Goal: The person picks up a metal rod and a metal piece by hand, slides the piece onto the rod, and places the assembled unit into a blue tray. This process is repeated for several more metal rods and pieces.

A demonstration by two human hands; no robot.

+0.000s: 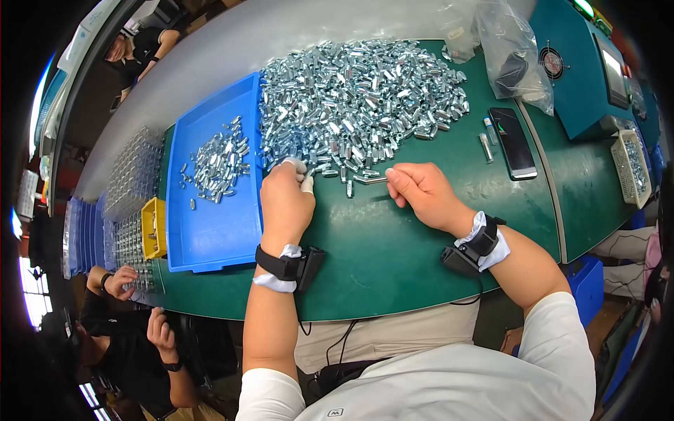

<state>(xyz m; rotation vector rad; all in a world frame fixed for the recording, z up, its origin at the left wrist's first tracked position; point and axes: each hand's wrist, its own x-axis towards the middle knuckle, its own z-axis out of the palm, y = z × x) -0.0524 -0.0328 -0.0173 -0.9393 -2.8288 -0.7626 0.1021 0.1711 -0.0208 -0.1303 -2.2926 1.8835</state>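
Note:
A large heap of small shiny metal fittings (358, 98) covers the far middle of the green table. At its near left edge is my left hand (286, 200), fingers curled, with white covers on some fingertips. Whatever those fingers hold, if anything, is hidden. My right hand (425, 195) pinches a slim metal rod (373, 180) between thumb and forefinger, pointing left toward loose fittings at the heap's front. One single fitting (349, 189) lies just in front of the heap, between my hands. Left of my left hand sits a blue tray (210, 245) with a smaller pile of fittings (219, 161).
To the right lie a dark phone (512, 144) and two small tubes (488, 140). Behind them are clear plastic bags (516, 56) and a teal machine (576, 63). A yellow bin (154, 228) and clear racks (133, 175) stand left, where a co-worker's hands (161, 330) are visible.

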